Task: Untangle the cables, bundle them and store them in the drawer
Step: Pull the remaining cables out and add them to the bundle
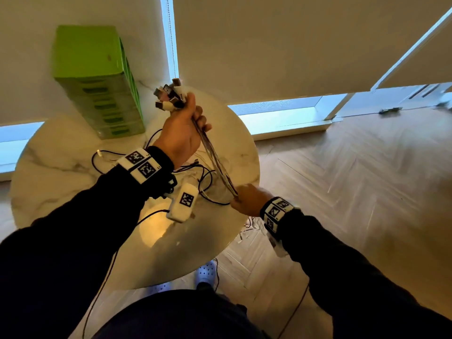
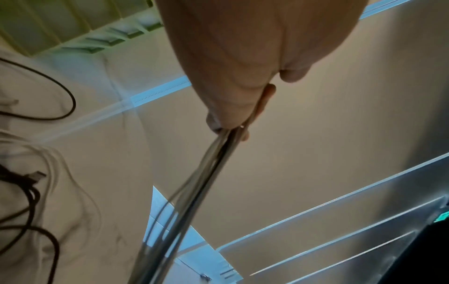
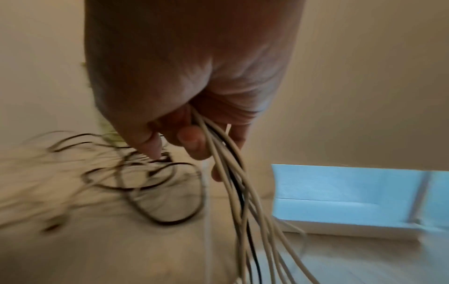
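Note:
My left hand (image 1: pixel 188 126) is raised over the round table and grips a bundle of white and black cables (image 1: pixel 215 157) just below their plugs (image 1: pixel 170 96), which stick out above the fist. The strands run taut, down and to the right, into my right hand (image 1: pixel 244 199), which grips them near the table's right edge. In the left wrist view the left hand (image 2: pixel 230 119) pinches the cables (image 2: pixel 194 192). In the right wrist view the right hand (image 3: pixel 189 134) curls round several pale strands and a black one (image 3: pixel 238 192). Loose black cables (image 1: pixel 203 184) lie tangled on the table.
A green drawer unit (image 1: pixel 102 94) stands at the back left of the marble table (image 1: pixel 61 187). Cable ends hang over the table's right edge towards the wooden floor (image 1: pixel 354 179). Window blinds and a sill (image 1: pixel 281 113) are behind.

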The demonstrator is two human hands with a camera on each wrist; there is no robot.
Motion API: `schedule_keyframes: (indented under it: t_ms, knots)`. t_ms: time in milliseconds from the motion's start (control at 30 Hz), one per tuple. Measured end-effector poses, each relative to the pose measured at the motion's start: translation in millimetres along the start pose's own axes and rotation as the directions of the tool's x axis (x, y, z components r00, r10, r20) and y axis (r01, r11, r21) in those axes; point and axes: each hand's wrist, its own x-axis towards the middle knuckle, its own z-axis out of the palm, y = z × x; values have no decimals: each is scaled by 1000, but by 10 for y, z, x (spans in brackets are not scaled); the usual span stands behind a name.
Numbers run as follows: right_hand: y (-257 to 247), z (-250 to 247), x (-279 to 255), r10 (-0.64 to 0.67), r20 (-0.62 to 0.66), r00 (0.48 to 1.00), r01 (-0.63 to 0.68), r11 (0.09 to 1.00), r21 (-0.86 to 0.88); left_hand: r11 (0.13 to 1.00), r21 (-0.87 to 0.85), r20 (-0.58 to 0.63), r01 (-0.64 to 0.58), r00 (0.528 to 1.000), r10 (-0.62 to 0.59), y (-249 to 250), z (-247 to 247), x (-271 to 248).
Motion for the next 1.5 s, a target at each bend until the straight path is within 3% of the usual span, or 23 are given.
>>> schedule_keyframes:
  t_ms: [133,233,400,467,567,633,700,800,933,1033,1100,1233,1433,1500]
  knots:
    - [-632,193,56,-202,140,969,209,977,-33,994,101,-218,-41,974,62,17,-286,103]
    - [-893,276,85,-296,261,919,317,948,-41,975,218,-233,-34,969,86,12,-580,62]
    - [-892,163,171,-306,415,857,281,952,123,948,317,-220,-11,972,85,112,-1098,-51]
    - [-845,6,295,-323,399,858,198,925,325,960,281,-241,-7,968,77,193,-1254,-67]
    - [-738,-144,625,-225,317,921,10,829,559,974,227,-268,-7,961,69,241,-1366,-90]
    - [-688,-175,881,-148,304,941,-16,878,478,972,235,-281,7,958,61,220,-1413,-114]
    - [-601,-186,1110,-107,308,945,46,979,198,968,249,-273,34,961,36,174,-1449,-138]
    - [-530,-245,1398,-79,226,971,96,993,-66,965,252,-276,68,961,4,144,-1528,-157]
    - [-552,-455,1705,-143,-31,989,144,988,55,967,241,-272,79,962,-11,106,-1605,-96]
    - [-575,-570,1930,-151,-142,978,172,972,157,962,257,-275,92,961,-18,74,-1647,-24]
    - [-542,-540,2101,-139,-110,984,152,980,129,955,277,-281,110,959,-29,41,-1664,41]
    - [-445,-259,2343,-128,139,982,139,987,-74,940,302,-296,162,953,-69,-61,-1696,141]
    - [-410,-159,2370,-197,105,975,198,980,0,933,293,-323,208,940,-109,-166,-1769,225]
    - [-349,-244,2373,-206,6,978,206,978,39,933,291,-323,213,940,-114,-176,-1793,236]
